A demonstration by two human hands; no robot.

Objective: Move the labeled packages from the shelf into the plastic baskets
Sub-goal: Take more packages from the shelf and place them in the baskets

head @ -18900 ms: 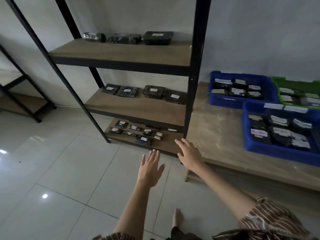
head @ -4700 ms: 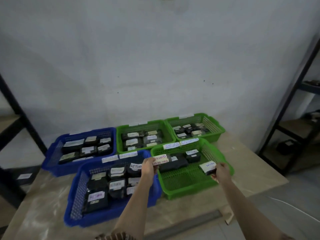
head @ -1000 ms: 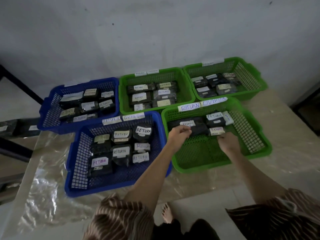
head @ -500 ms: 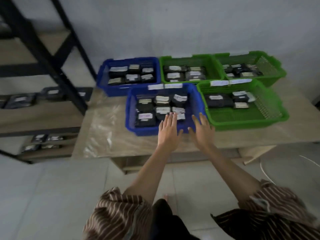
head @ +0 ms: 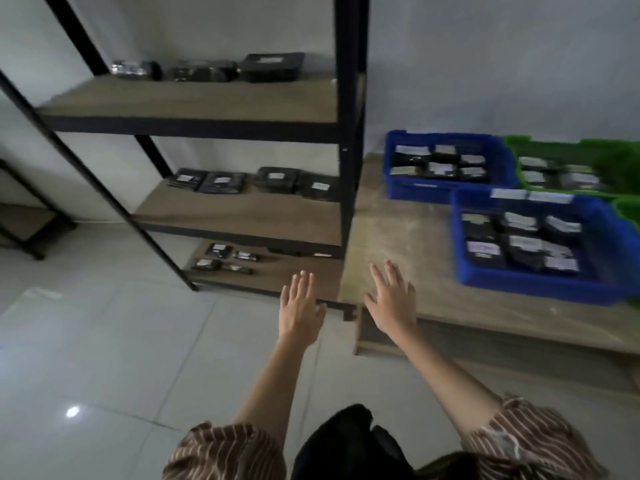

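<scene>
Both hands, previously over the baskets [head: 536, 258], are now swinging back toward the shelf [head: 239, 216], empty. Left hand [head: 299, 308] and right hand [head: 393, 299] are spreading open. Packages [head: 256, 181] are waiting frame-centre; next move: reaching in, gripping one.

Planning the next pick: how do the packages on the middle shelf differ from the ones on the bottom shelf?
The middle-shelf packages look larger than the bottom-shelf packages. The middle ones sit in one row of four along the back; the bottom ones form a loose cluster of about four at the left. Both groups are dark, bear white labels, and lie flat. Both hands, left and right, are open and empty.
</scene>
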